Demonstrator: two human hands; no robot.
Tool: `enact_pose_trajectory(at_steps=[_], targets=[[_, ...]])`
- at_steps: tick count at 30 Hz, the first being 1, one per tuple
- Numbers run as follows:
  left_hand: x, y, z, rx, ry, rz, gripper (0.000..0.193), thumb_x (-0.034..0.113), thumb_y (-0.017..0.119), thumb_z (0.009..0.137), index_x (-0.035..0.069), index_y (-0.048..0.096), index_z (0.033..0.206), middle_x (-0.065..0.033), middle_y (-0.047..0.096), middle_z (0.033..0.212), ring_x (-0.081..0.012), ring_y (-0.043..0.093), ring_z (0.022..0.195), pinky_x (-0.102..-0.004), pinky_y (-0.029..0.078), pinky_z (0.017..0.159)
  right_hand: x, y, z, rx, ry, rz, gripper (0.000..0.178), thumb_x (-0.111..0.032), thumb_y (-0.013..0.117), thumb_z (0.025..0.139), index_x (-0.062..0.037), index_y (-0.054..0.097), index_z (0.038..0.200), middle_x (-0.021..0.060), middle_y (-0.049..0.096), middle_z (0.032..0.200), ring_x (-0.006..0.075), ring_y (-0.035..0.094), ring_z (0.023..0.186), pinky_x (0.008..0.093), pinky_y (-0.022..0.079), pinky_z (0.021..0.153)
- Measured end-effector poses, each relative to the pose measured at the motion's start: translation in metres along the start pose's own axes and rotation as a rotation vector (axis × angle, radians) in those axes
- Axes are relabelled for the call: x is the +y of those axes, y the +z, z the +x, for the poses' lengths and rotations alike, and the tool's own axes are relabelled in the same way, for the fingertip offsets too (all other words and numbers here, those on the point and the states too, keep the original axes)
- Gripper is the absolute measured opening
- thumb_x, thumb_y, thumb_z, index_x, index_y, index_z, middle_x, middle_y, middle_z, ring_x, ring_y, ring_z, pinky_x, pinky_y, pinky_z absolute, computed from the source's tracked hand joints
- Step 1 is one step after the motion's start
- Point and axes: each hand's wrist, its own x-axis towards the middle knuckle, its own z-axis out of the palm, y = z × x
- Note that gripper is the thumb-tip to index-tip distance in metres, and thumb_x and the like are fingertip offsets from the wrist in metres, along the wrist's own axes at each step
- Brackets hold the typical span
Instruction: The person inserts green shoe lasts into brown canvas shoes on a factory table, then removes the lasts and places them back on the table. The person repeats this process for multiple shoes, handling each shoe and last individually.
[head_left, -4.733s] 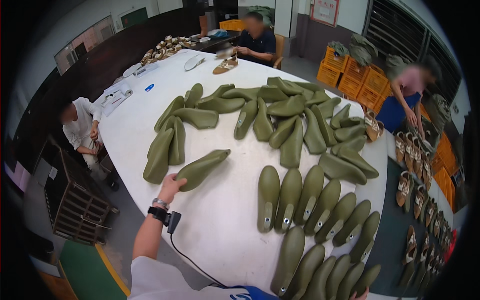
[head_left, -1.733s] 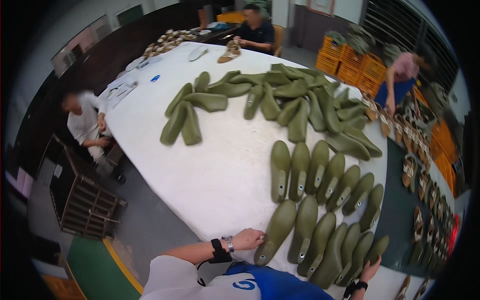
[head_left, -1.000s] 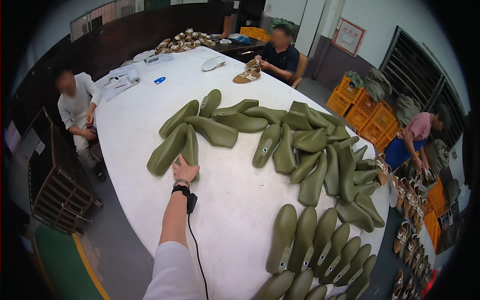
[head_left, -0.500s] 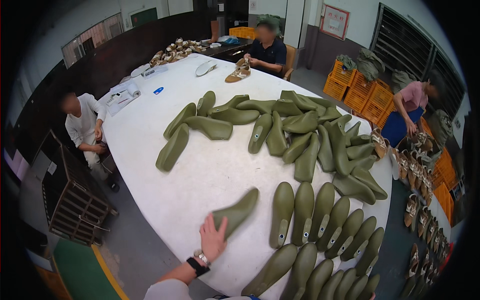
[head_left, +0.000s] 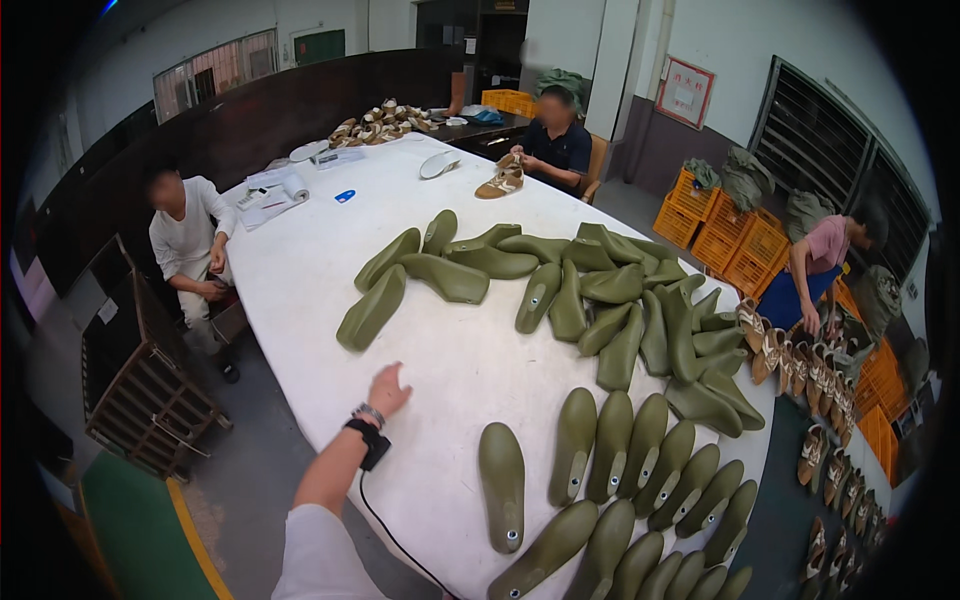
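My left hand, with a watch on its wrist, reaches low over the white table. It is open and holds nothing. Just beyond it lies a green shoe last, apart from the fingers, at the left end of a loose heap of lasts. To the right of my forearm, a single last rests with its toe pointing away from me. Beside that one, several lasts lie side by side in a row, with a second row nearer to me. My right hand is out of view.
Across the table a person handles a brown and white shoe. Another person sits at the left, near a wheeled crate. At the right, a person in pink bends over shoes. Papers lie at the far left corner.
My left hand has let go of a shoe last and moved left and away from me. That last now lies straight at the left end of the row. The view has shifted slightly.
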Motion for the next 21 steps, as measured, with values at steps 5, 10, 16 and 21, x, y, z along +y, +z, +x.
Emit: enact_pose_trajectory(at_steps=[5, 10, 16, 21], targets=[[-0.014, 0.008, 0.117, 0.059, 0.032, 0.180, 0.056, 0.014, 0.063, 0.073, 0.001, 0.045, 0.125, -0.0183, 0.054, 0.113, -0.0350, 0.049, 0.109, -0.0429, 0.043, 0.093, 0.022, 0.007, 0.001, -0.033, -0.015, 0.042, 0.067, -0.011, 0.067, 0.075, -0.0054, 0.037, 0.135, 0.0208, 0.051, 0.126, 0.0340, 0.049, 0.116, 0.0402, 0.039, 0.099], [0.039, 0.058, 0.235, -0.138, 0.007, 0.256, 0.065, 0.018, 0.066, 0.075, 0.009, 0.038, 0.133, -0.0121, 0.043, 0.129, -0.0323, 0.041, 0.120, -0.0440, 0.040, 0.097, 0.048, 0.007, 0.005, -0.085, 0.107, 0.003, 0.071, -0.002, 0.066, 0.072, -0.0049, 0.034, 0.136, 0.0190, 0.047, 0.130, 0.0303, 0.046, 0.119, 0.0385, 0.039, 0.100], [0.070, 0.123, 0.302, -0.208, -0.066, 0.422, 0.074, 0.043, 0.060, 0.081, 0.010, 0.031, 0.140, -0.0087, 0.030, 0.146, -0.0315, 0.022, 0.137, -0.0510, 0.023, 0.107, 0.052, 0.000, -0.002, -0.097, 0.245, -0.055, 0.074, -0.006, 0.067, 0.072, -0.0040, 0.033, 0.137, 0.0202, 0.047, 0.130, 0.0319, 0.046, 0.120, 0.0386, 0.039, 0.101], [0.069, 0.139, 0.291, -0.135, -0.010, 0.445, 0.064, 0.057, 0.055, 0.081, 0.005, 0.057, 0.117, -0.0071, 0.048, 0.128, -0.0269, 0.034, 0.127, -0.0535, 0.015, 0.110, 0.035, 0.002, -0.006, -0.087, 0.295, -0.089, 0.072, -0.008, 0.065, 0.072, -0.0028, 0.033, 0.137, 0.0217, 0.048, 0.130, 0.0335, 0.046, 0.120, 0.0389, 0.038, 0.101]])
